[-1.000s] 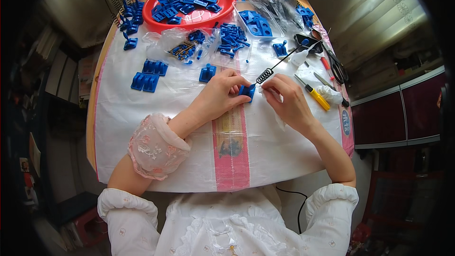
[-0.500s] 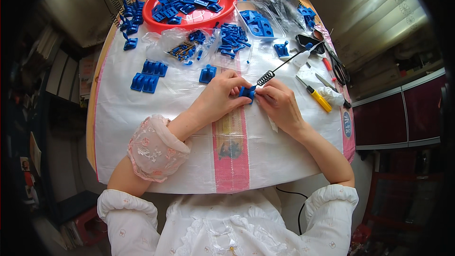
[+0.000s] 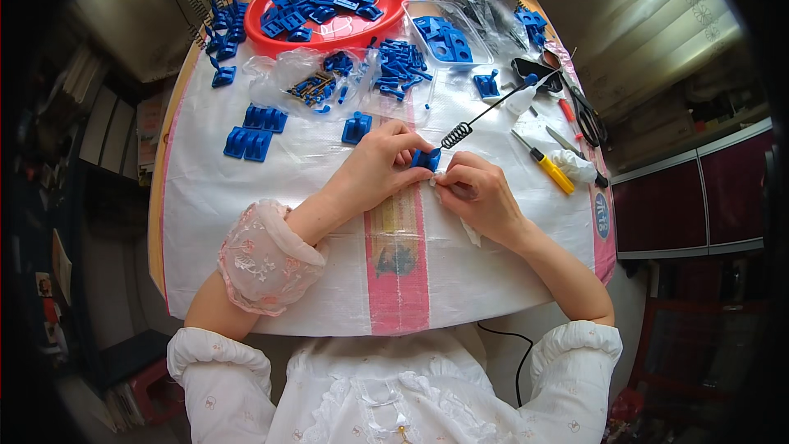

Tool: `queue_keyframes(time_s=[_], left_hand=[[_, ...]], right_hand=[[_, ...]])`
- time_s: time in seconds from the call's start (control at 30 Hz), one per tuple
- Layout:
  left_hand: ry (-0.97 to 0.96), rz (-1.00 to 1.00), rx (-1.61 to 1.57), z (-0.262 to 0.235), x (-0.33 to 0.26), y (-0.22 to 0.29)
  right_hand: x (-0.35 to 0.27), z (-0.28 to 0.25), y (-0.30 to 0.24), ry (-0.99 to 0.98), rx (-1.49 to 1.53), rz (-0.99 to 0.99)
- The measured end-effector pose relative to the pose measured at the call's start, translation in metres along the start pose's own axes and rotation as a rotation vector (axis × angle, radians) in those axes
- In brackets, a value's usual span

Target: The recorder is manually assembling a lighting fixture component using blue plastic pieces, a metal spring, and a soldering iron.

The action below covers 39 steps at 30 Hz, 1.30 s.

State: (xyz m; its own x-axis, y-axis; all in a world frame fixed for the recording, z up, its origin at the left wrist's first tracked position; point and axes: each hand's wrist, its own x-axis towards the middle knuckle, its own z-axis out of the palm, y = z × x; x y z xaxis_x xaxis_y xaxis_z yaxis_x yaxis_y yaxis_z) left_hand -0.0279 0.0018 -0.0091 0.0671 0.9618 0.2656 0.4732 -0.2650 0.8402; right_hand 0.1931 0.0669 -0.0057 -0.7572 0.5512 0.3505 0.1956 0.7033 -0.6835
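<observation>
Near the middle of the table, my left hand (image 3: 380, 166) pinches a small blue plastic bracket (image 3: 425, 159). A black rod with a coil spring (image 3: 457, 134) rises from that bracket, leaning up and right to a blue ball tip. My right hand (image 3: 485, 196) is closed on a crumpled white tissue (image 3: 472, 234), one end of which shows at the fingertips just below the bracket. Beyond my left hand stands another blue bracket (image 3: 357, 127). A group of joined-looking blue brackets (image 3: 248, 144) lies farther left.
At the back stand a red basin (image 3: 263, 39) of blue parts and a clear tub (image 3: 485, 56) with blue plates. Plastic bags hold brass-coloured screws (image 3: 313, 89) and small blue pieces (image 3: 401, 66). On the right lie a yellow-handled screwdriver (image 3: 555, 173) and scissors (image 3: 585, 115). Sprung assemblies (image 3: 222, 29) stand back left.
My right fingers have drawn slightly down from the bracket, and more of the white tissue shows. My left hand keeps its pinch on the bracket; the whole view has shifted a little.
</observation>
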Motion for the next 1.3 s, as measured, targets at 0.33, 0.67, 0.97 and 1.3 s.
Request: queue_keyframes(time_s=[0.33, 0.67, 0.97, 1.3], left_hand=[[-0.010, -0.010, -0.007, 0.000, 0.001, 0.002], [-0.001, -0.017, 0.017, -0.002, -0.002, 0.004], [-0.006, -0.023, 0.017, -0.002, -0.001, 0.004], [0.005, -0.015, -0.001, 0.000, 0.000, 0.002]], right_hand=[[0.009, -0.054, 0.006, 0.240, -0.398, 0.256], [0.008, -0.117, -0.015, -0.207, -0.285, 0.001], [0.015, -0.079, 0.009, -0.169, -0.342, -0.080], [0.009, -0.018, 0.003, 0.124, -0.294, -0.119]])
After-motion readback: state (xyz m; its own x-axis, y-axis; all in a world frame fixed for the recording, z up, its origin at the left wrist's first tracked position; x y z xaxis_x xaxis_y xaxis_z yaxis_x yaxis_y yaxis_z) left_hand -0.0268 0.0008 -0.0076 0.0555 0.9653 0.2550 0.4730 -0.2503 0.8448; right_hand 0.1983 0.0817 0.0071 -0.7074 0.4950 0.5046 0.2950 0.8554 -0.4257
